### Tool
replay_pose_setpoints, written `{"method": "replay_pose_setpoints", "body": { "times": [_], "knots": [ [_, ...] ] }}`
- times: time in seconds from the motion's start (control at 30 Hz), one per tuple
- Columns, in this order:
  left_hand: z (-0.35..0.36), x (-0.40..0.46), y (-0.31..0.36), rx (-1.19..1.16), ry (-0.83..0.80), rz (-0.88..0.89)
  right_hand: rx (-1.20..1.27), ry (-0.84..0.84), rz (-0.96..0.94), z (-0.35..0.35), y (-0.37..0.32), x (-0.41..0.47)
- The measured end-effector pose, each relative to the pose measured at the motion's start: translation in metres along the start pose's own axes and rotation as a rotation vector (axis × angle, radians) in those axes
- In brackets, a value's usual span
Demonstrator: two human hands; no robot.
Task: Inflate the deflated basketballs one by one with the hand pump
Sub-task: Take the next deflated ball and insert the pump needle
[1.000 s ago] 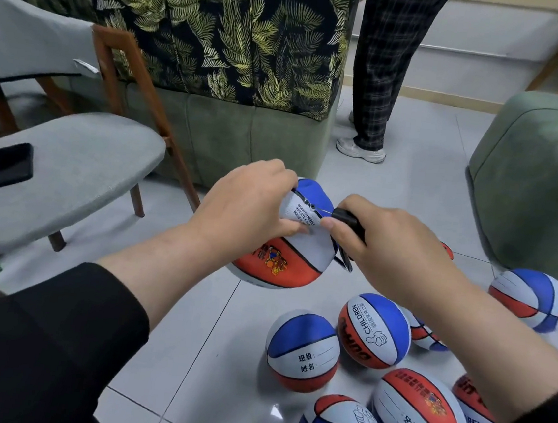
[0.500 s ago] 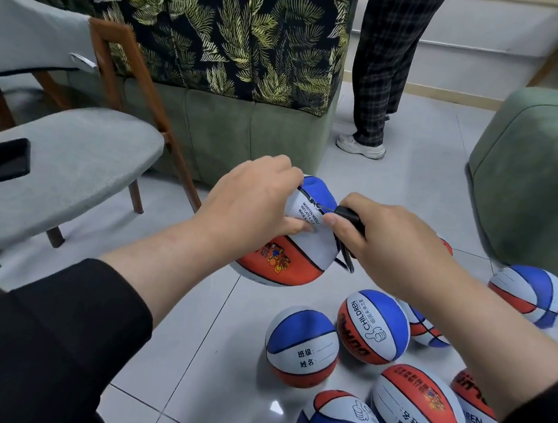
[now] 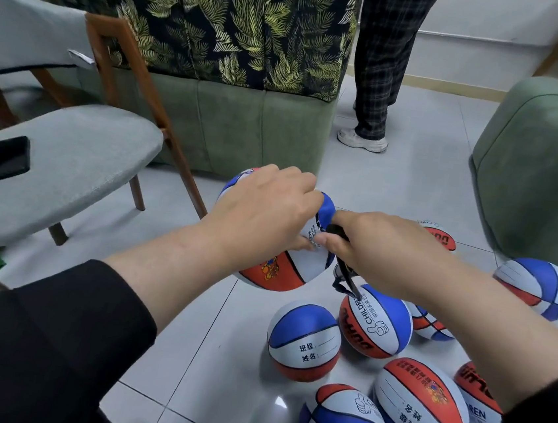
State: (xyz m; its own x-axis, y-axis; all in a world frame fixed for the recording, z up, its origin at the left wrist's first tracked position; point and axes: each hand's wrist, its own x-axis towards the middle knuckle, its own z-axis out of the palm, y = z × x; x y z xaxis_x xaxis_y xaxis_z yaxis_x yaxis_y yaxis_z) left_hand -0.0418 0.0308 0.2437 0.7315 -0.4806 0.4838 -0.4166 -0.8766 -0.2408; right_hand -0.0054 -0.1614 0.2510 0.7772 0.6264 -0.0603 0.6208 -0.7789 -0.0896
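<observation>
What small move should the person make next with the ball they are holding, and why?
Probably press the pump's black tip into the valve: the left hand steadies the held basketball, and the right hand pinches the tip against its white panel.

One head-worn view, tilted down over the arms

The single wide-angle camera sits on the person's head, facing forward and down at the pale glossy tiled floor (image 3: 207,358). Both forearms reach in close from the bottom edge; the green upholstered sofa (image 3: 245,128) stands farther ahead
</observation>
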Motion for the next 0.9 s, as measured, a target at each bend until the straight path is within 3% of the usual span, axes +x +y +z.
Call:
{"method": "replay_pose_setpoints", "body": {
  "times": [0.13, 0.33, 0.6, 0.73, 0.9],
  "knots": [
    [0.001, -0.001, 0.006, -0.007, -0.027, 0.006, 0.008, -0.047, -0.014, 0.006, 0.0, 0.002],
    [0.011, -0.003, -0.001, -0.061, -0.129, -0.219, 0.243, 0.003, 0.024, 0.002, 0.004, 0.003],
    [0.007, -0.002, -0.006, -0.037, -0.288, -0.284, 0.076, 0.084, 0.045, 0.011, 0.0, 0.003],
    [0.005, -0.005, -0.006, -0.024, -0.131, -0.207, 0.099, 0.056, 0.046, 0.008, -0.003, 0.002],
    [-0.001, -0.007, 0.0, -0.008, -0.12, -0.166, 0.05, 0.017, 0.061, 0.009, -0.006, 0.003]
  ]
}}
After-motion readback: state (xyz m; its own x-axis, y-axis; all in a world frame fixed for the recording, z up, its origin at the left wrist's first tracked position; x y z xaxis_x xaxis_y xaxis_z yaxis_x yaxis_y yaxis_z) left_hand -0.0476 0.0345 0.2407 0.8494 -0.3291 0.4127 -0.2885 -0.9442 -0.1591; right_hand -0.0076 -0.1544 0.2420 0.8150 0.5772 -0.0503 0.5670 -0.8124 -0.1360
